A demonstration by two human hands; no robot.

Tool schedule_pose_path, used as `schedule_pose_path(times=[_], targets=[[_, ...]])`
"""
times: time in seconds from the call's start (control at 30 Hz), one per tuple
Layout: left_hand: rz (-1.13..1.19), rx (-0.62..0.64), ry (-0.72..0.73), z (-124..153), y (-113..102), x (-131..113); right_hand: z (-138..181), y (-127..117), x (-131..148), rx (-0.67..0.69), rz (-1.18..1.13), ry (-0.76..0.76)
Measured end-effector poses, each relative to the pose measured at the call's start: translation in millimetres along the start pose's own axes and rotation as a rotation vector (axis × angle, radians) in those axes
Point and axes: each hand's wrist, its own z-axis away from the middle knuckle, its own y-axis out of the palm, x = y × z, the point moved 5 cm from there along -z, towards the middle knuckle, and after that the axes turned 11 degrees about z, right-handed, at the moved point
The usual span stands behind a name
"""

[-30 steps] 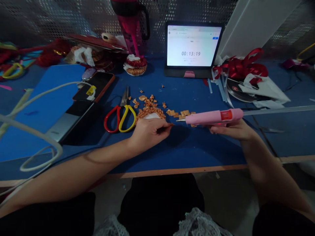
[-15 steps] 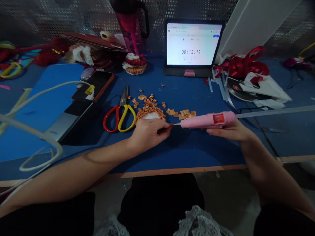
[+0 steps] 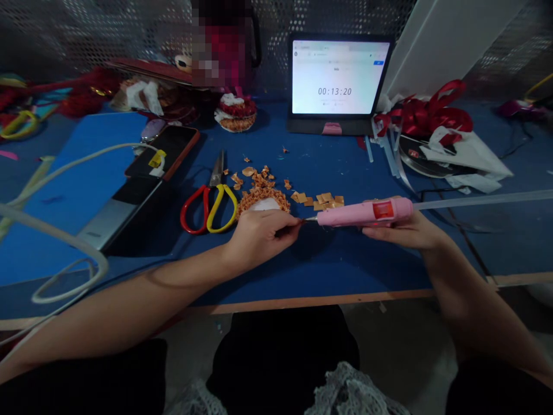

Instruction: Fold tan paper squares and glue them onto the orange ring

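Glue gun (image 3: pixel 365 212), pink, one: held above the near part of the blue table (image 3: pixel 328 265), roughly level, nozzle pointing left; reddish window in its side; clear glue stick (image 3: pixel 484 199) running out of the rear to the right.

Right hand (image 3: pixel 406 231): closed round the grip of the glue gun, most of the grip hidden.

Left hand (image 3: pixel 261 237): thumb and finger pinched on a tiny brown piece (image 3: pixel 301 221), nearly all covered; the nozzle meets it at the fingertips.

Ruffled disc (image 3: pixel 258 197), brown with white middle: on the table, directly behind the left hand, which covers its near edge.

Squares (image 3: pixel 327 200), tan, several: loose, partly overlapping, just behind the glue gun.

Scissors (image 3: pixel 217 174), one pair: left of the disc, blades pointing away, one handle red, one yellow.

Phone (image 3: pixel 175 145), dark face, orange-brown edge: farther left, white cable (image 3: pixel 56 226) plugged in.

Tablet (image 3: pixel 337 75): propped at the back, reading 00:13:20.

Ribbon (image 3: pixel 427 122), red, in loops: right of the tablet.

Layered ornament (image 3: pixel 236 115), red above brown, white on top: back of the table, left of the tablet.
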Motion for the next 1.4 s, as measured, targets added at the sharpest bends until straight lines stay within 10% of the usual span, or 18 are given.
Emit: schedule_pose_path(times=[0.93,1.13,1.4], targets=[[0.043,-0.044,0.001,-0.8,-2.8,0.7,4.1,-7.0,-5.0,-0.025,0.083,0.029],[0.105,-0.065,0.013,-1.7,-4.6,-0.8,11.4,-29.2,-49.4,-0.34,0.297,0.327],[0.19,-0.034,-0.033,-1.7,-4.4,0.3,9.6,-39.9,-93.1,-0.337,0.391,0.608]])
